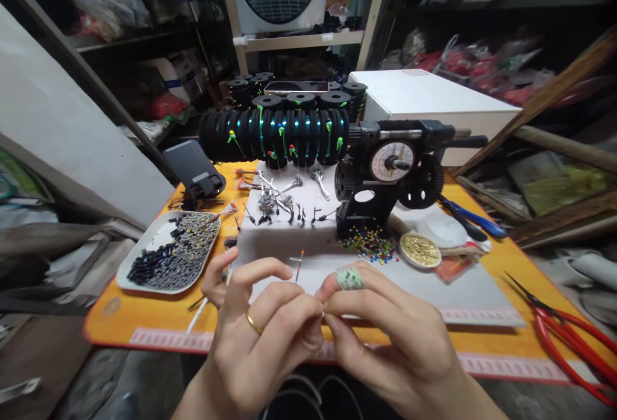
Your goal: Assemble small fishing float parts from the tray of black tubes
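Observation:
My left hand (267, 327), with a gold ring on one finger, and my right hand (390, 327), with a green patterned wrap on one finger, meet fingertip to fingertip over the front table edge. Both are closed in a pinch; whatever is between the tips is too small to make out. Just beyond them, a small piece with orange and dark parts (299, 261) sits on a thin line that runs up toward a row of black spools (274, 134). Those spools carry blue-green line and small coloured beads, mounted on a black winding machine (390, 169) with a round dial.
At left is a white tray (123, 266) of small grey and black parts. Coloured beads (369, 245), a dish of gold bits (420, 251), blue-handled pliers (475, 218) and red-handled scissors (554, 323) lie at right. Bundled fittings (274, 198) lie behind my hands, a white box (429, 96) farther back.

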The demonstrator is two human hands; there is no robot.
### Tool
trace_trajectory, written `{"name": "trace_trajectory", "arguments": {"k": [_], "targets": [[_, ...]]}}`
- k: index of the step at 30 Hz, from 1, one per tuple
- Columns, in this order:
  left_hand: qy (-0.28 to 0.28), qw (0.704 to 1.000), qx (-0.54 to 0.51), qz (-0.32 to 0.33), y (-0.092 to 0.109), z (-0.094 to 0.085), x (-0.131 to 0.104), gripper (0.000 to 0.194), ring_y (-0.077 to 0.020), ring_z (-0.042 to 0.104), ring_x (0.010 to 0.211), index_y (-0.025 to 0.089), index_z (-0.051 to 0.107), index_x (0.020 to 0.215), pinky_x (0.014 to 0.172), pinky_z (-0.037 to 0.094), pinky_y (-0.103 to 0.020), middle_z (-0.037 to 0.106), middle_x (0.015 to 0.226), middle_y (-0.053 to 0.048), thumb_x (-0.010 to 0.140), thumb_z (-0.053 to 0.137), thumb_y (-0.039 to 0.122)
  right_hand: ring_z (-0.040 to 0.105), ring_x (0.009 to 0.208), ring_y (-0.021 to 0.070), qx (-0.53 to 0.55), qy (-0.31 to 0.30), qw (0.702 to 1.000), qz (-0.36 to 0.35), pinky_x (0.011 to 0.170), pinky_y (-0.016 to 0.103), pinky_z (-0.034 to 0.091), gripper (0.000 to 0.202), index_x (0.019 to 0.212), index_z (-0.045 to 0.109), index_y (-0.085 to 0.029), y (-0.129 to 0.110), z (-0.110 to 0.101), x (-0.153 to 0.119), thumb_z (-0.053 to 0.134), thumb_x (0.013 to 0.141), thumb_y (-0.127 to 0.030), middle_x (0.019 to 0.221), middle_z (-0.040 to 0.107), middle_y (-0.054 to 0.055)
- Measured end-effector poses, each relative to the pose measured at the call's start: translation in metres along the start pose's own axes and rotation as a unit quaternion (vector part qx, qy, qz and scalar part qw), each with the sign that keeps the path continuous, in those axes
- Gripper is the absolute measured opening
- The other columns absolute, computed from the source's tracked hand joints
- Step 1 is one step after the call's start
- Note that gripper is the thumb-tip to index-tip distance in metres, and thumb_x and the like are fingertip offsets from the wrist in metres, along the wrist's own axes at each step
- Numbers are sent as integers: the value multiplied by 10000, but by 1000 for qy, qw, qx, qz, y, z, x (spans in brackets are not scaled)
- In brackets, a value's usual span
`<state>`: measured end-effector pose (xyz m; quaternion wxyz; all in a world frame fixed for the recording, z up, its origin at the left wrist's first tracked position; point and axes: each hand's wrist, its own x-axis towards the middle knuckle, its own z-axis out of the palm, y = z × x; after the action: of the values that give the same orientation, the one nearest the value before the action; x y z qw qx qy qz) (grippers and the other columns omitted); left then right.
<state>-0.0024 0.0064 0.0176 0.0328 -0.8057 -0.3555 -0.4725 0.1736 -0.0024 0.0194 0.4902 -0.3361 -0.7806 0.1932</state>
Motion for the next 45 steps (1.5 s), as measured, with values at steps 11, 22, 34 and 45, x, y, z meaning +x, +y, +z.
{"name": "trace_trajectory", "arguments": {"k": [11,22,34,45], "targets": [[-80,898,-318,-294,0,7,-4,245,-229,514,1036,263,542,742,899,418,-363,566,802,-5,770,548,20,597,725,177,-82,-19,996,-11,608,284,526,176,860,596,-179,-7,1,11,508,881,-28,781,645,63],[-81,789,-473,-383,0,11,-9,179,-204,525,1033,253,588,745,875,420,-269,563,889,-17,823,599,93,641,886,174,-53,24,997,-42,751,272,573,267,970,632,-192,-7,4,2,574,821,21,943,664,68],[-70,916,-292,-265,0,11,-18,212,-276,483,1115,299,627,874,963,385,-484,637,824,-16,864,632,88,630,723,143,-31,82,993,81,652,258,532,202,950,608,-201,-4,14,-13,592,846,-29,797,643,7],[-110,983,-102,-102,-14,5,-17,287,-259,568,935,269,547,940,866,362,-465,711,790,7,826,591,9,564,705,124,-39,45,992,114,651,228,467,128,881,548,-182,3,14,-20,494,908,-69,776,546,-2]]}}
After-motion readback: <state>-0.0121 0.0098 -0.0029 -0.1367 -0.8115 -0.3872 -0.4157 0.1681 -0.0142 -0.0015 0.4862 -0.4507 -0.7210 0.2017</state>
